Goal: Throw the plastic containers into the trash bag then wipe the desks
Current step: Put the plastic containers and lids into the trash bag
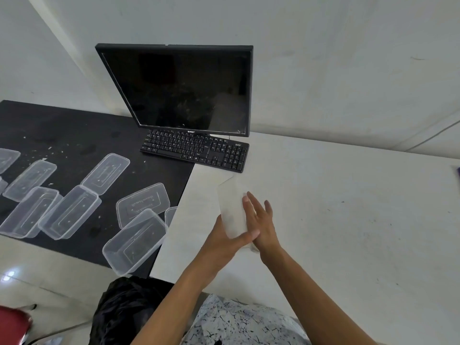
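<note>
I hold a clear plastic container (231, 207) over the white desk (348, 207). My left hand (221, 245) grips its near end from below, thumb across the front. My right hand (261, 220) lies against its right side with straight fingers. Several more clear containers lie scattered on the black desk (74, 135) to the left; one (134, 242) hangs over the near edge and another (143, 204) sits upside down behind it. A black trash bag (119, 310) stands on the floor below the desks, left of my body.
A black monitor (184, 88) and keyboard (196, 150) stand at the back where the two desks meet. Crumbs dot the black desk. A red seat (12, 324) shows at the bottom left. A dark object (457, 171) peeks in at the right edge.
</note>
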